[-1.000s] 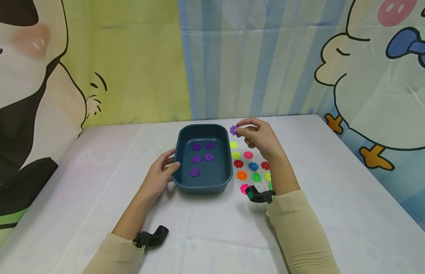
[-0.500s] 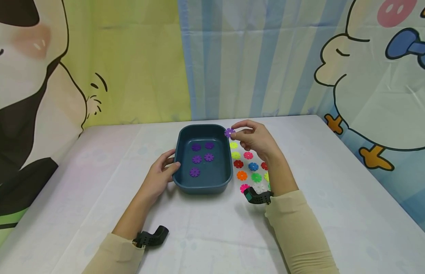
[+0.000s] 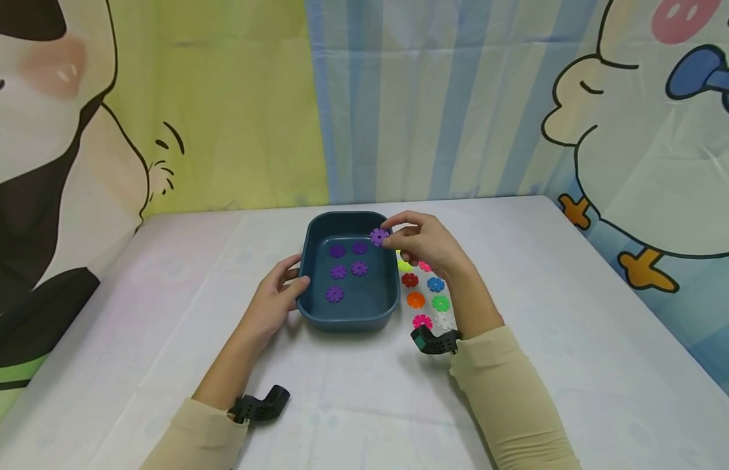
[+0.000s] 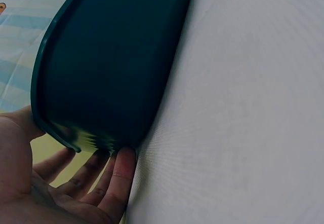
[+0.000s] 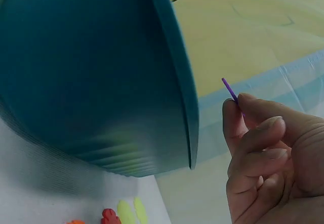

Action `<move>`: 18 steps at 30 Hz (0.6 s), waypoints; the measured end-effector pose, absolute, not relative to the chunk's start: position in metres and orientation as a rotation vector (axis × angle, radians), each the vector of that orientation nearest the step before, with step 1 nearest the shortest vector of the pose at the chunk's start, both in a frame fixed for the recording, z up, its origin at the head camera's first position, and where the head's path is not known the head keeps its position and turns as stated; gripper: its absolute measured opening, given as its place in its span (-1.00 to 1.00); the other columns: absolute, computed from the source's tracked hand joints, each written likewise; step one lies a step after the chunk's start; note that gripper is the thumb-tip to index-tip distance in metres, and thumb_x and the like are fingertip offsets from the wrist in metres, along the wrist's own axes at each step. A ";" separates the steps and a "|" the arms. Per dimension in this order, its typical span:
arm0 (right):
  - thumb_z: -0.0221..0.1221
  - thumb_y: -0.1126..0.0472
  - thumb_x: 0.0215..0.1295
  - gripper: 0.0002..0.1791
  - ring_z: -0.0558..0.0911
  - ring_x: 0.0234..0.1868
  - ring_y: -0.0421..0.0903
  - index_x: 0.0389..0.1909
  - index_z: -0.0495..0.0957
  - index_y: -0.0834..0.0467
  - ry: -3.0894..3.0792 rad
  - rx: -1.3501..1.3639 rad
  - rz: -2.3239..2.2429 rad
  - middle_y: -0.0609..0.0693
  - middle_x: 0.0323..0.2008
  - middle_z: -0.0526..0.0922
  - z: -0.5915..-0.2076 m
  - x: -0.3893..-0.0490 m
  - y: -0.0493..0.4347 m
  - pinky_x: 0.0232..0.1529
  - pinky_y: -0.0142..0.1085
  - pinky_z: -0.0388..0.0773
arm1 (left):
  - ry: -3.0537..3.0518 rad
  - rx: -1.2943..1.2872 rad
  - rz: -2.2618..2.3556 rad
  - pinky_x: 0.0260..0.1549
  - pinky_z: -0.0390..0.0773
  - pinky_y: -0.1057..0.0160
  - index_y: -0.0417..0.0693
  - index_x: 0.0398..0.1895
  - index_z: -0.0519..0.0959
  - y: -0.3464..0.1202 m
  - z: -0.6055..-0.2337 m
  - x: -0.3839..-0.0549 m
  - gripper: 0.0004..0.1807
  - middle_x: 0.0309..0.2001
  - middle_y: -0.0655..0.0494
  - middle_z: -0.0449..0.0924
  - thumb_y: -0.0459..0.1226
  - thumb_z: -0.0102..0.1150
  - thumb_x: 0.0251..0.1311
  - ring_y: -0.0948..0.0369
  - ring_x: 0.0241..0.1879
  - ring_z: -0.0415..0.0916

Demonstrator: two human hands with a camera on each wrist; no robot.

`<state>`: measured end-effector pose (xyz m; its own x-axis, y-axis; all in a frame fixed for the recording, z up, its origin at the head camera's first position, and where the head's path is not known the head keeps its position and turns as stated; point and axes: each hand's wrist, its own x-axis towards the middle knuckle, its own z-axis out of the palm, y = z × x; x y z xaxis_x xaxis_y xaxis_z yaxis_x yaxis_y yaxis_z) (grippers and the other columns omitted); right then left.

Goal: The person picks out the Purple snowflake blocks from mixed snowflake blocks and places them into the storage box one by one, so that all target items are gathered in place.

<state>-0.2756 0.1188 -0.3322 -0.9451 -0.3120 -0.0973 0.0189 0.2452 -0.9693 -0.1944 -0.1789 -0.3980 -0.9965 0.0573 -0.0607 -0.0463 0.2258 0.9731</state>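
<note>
A dark blue rectangular plastic tub stands on the white-covered table with several purple notched discs lying flat on its floor. My left hand grips the tub's left side, thumb over the rim and fingers against the outer wall, as the left wrist view also shows. Over the tub's far right corner, my right hand pinches another purple notched disc between thumb and index finger. Seen edge-on in the right wrist view, this thin disc is above the rim level; the other fingers curl below.
Right of the tub lie several loose discs, among them an orange disc, a blue disc and a green disc. My right forearm covers part of that group. A patterned curtain hangs behind the table.
My right hand has moved left and slightly down with the purple disc, from beyond the tub's right edge to over its far right corner. My left hand and the tub stay put.
</note>
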 end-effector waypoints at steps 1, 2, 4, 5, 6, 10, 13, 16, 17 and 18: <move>0.38 0.19 0.33 -0.67 0.42 -0.60 -0.11 0.10 0.64 0.05 2.251 -0.285 -1.745 0.25 -0.17 0.69 -0.332 -0.275 0.118 -0.54 -0.36 0.43 | 2.392 0.014 1.906 0.04 0.69 0.16 0.13 0.63 0.17 -0.179 -0.398 -0.195 -0.36 0.45 -0.17 0.36 -0.15 0.05 0.55 -0.09 0.34 0.48; 0.37 0.20 0.33 -0.67 0.40 -0.61 -0.12 0.09 0.64 0.05 2.250 -0.299 -1.735 0.24 -0.18 0.69 -0.332 -0.275 0.117 -0.56 -0.37 0.40 | 2.391 0.016 1.907 0.03 0.70 0.17 0.13 0.63 0.17 -0.179 -0.398 -0.195 -0.35 0.45 -0.17 0.37 -0.15 0.05 0.55 -0.09 0.34 0.48; 0.37 0.20 0.34 -0.68 0.36 -0.65 -0.12 0.09 0.64 0.06 2.243 -0.328 -1.712 0.26 -0.17 0.69 -0.333 -0.273 0.115 -0.61 -0.37 0.32 | 2.391 0.018 1.908 0.03 0.70 0.17 0.13 0.62 0.17 -0.179 -0.398 -0.195 -0.36 0.44 -0.16 0.37 -0.15 0.06 0.55 -0.08 0.34 0.49; 0.36 0.20 0.34 -0.68 0.34 -0.66 -0.12 0.09 0.64 0.05 2.241 -0.339 -1.699 0.25 -0.17 0.69 -0.333 -0.273 0.114 -0.63 -0.37 0.28 | 2.390 0.018 1.909 0.03 0.70 0.17 0.13 0.62 0.17 -0.179 -0.398 -0.195 -0.36 0.44 -0.16 0.37 -0.15 0.06 0.55 -0.09 0.34 0.49; 0.36 0.20 0.34 -0.68 0.32 -0.68 -0.12 0.09 0.63 0.05 2.238 -0.346 -1.687 0.22 -0.19 0.70 -0.333 -0.273 0.114 -0.65 -0.37 0.23 | 2.389 0.016 1.908 0.03 0.70 0.17 0.13 0.62 0.17 -0.179 -0.398 -0.195 -0.36 0.44 -0.16 0.37 -0.15 0.06 0.55 -0.08 0.34 0.49; 0.37 0.21 0.33 -0.68 0.28 -0.70 -0.12 0.08 0.64 0.06 2.236 -0.364 -1.633 0.08 -0.26 0.71 -0.335 -0.272 0.111 -0.68 -0.37 0.17 | 2.389 0.009 1.906 0.04 0.70 0.15 0.13 0.62 0.17 -0.179 -0.399 -0.196 -0.35 0.45 -0.16 0.36 -0.15 0.06 0.54 -0.09 0.35 0.48; 0.36 0.22 0.34 -0.70 0.27 -0.70 -0.12 0.07 0.65 0.07 2.249 -0.398 -1.571 0.09 -0.29 0.68 -0.336 -0.273 0.110 -0.68 -0.37 0.22 | 2.389 0.011 1.907 0.04 0.70 0.15 0.13 0.63 0.17 -0.180 -0.400 -0.196 -0.35 0.46 -0.17 0.36 -0.15 0.06 0.54 -0.09 0.35 0.48; 0.36 0.22 0.35 -0.71 0.26 -0.69 -0.11 0.06 0.66 0.08 2.258 -0.454 -1.510 0.18 -0.26 0.65 -0.337 -0.273 0.108 -0.67 -0.36 0.24 | 2.390 0.014 1.907 0.05 0.70 0.14 0.13 0.63 0.17 -0.180 -0.400 -0.196 -0.35 0.46 -0.17 0.36 -0.15 0.07 0.54 -0.09 0.35 0.48; 0.36 0.22 0.35 -0.72 0.25 -0.69 -0.11 0.06 0.67 0.07 2.259 -0.465 -1.493 0.22 -0.24 0.64 -0.337 -0.273 0.108 -0.67 -0.34 0.24 | 2.390 0.014 1.908 0.05 0.70 0.14 0.13 0.62 0.17 -0.180 -0.400 -0.196 -0.35 0.46 -0.17 0.36 -0.15 0.07 0.54 -0.10 0.35 0.48; 0.36 0.22 0.34 -0.72 0.25 -0.70 -0.11 0.06 0.67 0.07 2.259 -0.473 -1.479 0.24 -0.23 0.63 -0.337 -0.273 0.107 -0.67 -0.34 0.24 | 2.390 0.013 1.907 0.05 0.70 0.13 0.14 0.63 0.17 -0.180 -0.400 -0.196 -0.35 0.46 -0.16 0.36 -0.14 0.07 0.54 -0.09 0.35 0.48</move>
